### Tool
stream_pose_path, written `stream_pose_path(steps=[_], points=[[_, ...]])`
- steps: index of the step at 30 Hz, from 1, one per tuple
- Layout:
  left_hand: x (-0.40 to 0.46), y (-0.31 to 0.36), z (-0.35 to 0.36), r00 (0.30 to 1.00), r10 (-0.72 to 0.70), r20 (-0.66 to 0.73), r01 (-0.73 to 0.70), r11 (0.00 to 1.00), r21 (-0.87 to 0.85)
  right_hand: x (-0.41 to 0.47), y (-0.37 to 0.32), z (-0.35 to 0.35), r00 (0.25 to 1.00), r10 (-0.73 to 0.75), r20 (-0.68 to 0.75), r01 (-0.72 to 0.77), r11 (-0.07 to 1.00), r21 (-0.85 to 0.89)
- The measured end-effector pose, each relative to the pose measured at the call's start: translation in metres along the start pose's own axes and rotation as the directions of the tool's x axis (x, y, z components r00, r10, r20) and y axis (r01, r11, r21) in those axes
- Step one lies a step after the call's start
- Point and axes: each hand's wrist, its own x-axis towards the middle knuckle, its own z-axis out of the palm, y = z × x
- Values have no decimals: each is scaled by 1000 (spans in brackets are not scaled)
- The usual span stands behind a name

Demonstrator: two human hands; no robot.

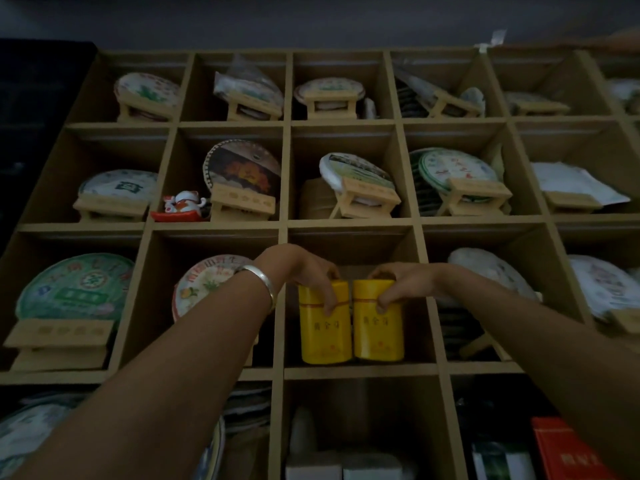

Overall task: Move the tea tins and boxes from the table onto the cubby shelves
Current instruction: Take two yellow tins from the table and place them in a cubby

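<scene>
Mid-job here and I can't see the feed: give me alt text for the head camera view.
Two hands set a pair of upright yellow tea tins side by side in a middle cubby: the left hand grips the left tin, the right hand the right tin. Neighbouring cubbies hold round tea cakes on wooden stands.

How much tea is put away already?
Two yellow tins, left tin and right tin, stand side by side in one cubby. The left hand and right hand each grip one. The table is out of view, so what's left is unknown.
</scene>
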Motion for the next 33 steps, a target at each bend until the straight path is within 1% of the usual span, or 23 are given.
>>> stream_pose_path(steps=[4, 6, 8, 10, 13, 16, 19, 24, 26, 28, 30, 31, 33], points=[[20, -4, 8, 999, -40, 3, 40, 999, 21, 21, 7, 7, 999, 37, 11, -36, 999, -35], [31, -8, 10, 998, -49, 34, 48, 999, 18, 30, 9, 11, 999, 42, 3, -42, 997, -63], [37, -11, 9, 996, -59, 65, 58, 998, 5, 38, 12, 15, 999, 50, -4, -50, 997, -51], [41, -14, 10, 996, -76, 56, 75, 997, 11, 44, 12, 18, 999, 51, 0, -51, 998, -27], [47, -18, 11, 995, -91, 38, 90, 995, 30, 54, 13, 20, 998, 41, 47, -41, 999, -11], [55, -20, 14, 996, -84, 20, 83, 994, 69, 61, 18, 25, 998, 46, 37, -46, 999, 11], [60, -21, 20, 997, -69, -34, 73, 987, 144, 67, 23, 29, 1000, 26, 15, -26, 999, 34], [60, -24, 23, 999, -28, -35, 32, 992, 120, 64, 34, 29, 998, -56, -40, 58, 996, 66], [60, -26, 25, 996, 10, -90, 0, 994, 112, 58, 36, 27, 990, -106, -90, 113, 991, 73], [58, -31, 27, 979, 54, -196, -30, 992, 125, 52, 38, 24, 967, -180, -181, 196, 978, 77], [58, -37, 31, 956, 95, -278, -61, 990, 129, 46, 38, 22, 926, -255, -277, 267, 964, 5], [57, -39, 33, 947, 108, -303, -72, 989, 127, 45, 37, 22, 915, -281, -289, 278, 959, -50], [56, -42, 40, 933, 128, -336, -85, 986, 140, 43, 34, 24, 932, -275, -238, 242, 957, -160]])
